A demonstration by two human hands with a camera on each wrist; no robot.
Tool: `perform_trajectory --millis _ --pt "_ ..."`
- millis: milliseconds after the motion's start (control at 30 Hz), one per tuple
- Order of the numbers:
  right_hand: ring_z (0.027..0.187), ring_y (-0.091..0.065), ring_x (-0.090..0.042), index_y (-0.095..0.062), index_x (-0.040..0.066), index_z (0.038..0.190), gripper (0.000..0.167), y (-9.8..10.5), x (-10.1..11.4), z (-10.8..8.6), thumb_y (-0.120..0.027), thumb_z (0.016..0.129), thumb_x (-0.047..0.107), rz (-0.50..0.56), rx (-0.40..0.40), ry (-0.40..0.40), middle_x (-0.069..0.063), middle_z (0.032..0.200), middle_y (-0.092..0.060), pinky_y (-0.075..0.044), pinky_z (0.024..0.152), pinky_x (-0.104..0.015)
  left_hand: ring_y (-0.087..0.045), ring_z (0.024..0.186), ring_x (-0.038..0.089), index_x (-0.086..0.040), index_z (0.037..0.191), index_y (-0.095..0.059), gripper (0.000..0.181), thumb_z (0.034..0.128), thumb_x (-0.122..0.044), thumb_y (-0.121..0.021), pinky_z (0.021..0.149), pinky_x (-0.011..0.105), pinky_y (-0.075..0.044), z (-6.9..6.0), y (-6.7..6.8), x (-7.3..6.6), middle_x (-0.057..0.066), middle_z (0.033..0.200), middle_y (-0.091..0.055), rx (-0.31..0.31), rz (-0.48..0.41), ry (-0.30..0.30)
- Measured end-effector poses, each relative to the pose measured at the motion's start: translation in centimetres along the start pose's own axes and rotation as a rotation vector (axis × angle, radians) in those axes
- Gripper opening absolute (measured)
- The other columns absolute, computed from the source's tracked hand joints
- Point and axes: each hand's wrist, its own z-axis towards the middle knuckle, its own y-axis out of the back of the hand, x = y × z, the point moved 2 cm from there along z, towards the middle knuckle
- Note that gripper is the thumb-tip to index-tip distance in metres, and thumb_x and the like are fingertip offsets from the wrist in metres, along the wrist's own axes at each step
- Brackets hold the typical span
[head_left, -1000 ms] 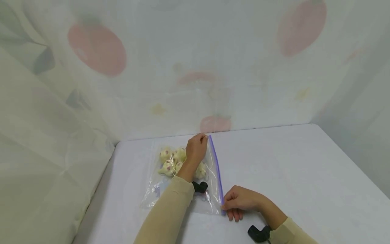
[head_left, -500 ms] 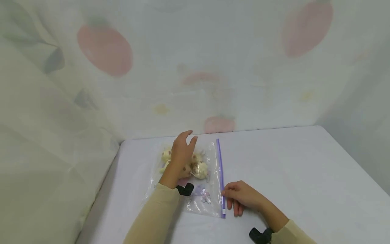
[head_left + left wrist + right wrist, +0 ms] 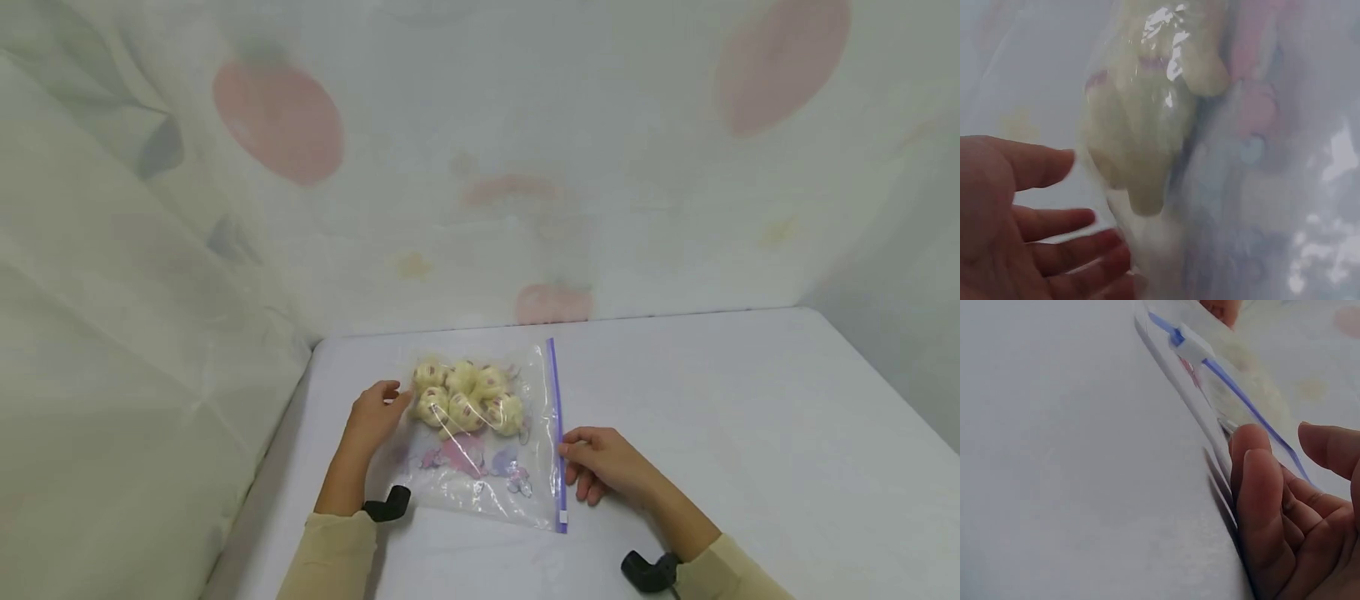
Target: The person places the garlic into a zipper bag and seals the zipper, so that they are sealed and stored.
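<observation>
A clear zip bag [image 3: 480,492] lies flat on the white table in the head view. Its purple zip strip [image 3: 558,417] runs down the right side, and a white slider [image 3: 1194,345] sits near the strip's close end. Inside are several pale yellow, bulb-shaped pieces with purple marks [image 3: 465,408]. My left hand [image 3: 375,414] is beside the bag's left edge, fingers spread and holding nothing; in the left wrist view a yellow piece [image 3: 1147,125] shows close by under the plastic. At the zip strip, my right hand [image 3: 603,460] has loosely bent fingers, with the thumb apart from them.
Pink and lilac printed figures [image 3: 463,454] show on the bag below the yellow pieces. A pale curtain with fruit prints [image 3: 480,192] hangs behind the table [image 3: 712,400] and along both sides. A black wrist camera [image 3: 388,504] sits on the left wrist.
My left hand has let go of the zip strip's far end and moved left across the bag to its left edge, uncovering the yellow pieces. My right hand has slid a little up along the strip.
</observation>
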Motion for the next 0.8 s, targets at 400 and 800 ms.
perform_trajectory --millis 400,800 --pt "0.041 -0.052 -0.014 -0.065 0.0 0.105 0.032 1.7 0.2 1.8 -0.064 0.095 0.03 -0.104 -0.236 0.009 -0.006 0.058 -0.056 -0.05 0.043 -0.031 -0.06 0.065 0.013 0.006 0.113 -0.067 0.031 0.0876 -0.011 -0.066 0.057 0.027 -0.051 -0.1 -2.2 1.6 0.013 0.088 -0.069 -0.008 -0.171 0.046" --pt "0.053 -0.052 -0.013 -0.068 -0.005 0.107 0.036 8.3 -0.5 0.0 -0.064 0.095 0.029 -0.215 -0.387 -0.049 -0.002 0.066 -0.054 -0.049 0.047 -0.029 -0.058 0.053 0.013 0.001 0.107 -0.07 0.025 0.0853 -0.01 -0.073 0.05 0.027 -0.049 0.0 -6.6 -1.1 0.007 0.075 -0.068 0.032 -0.392 0.044"
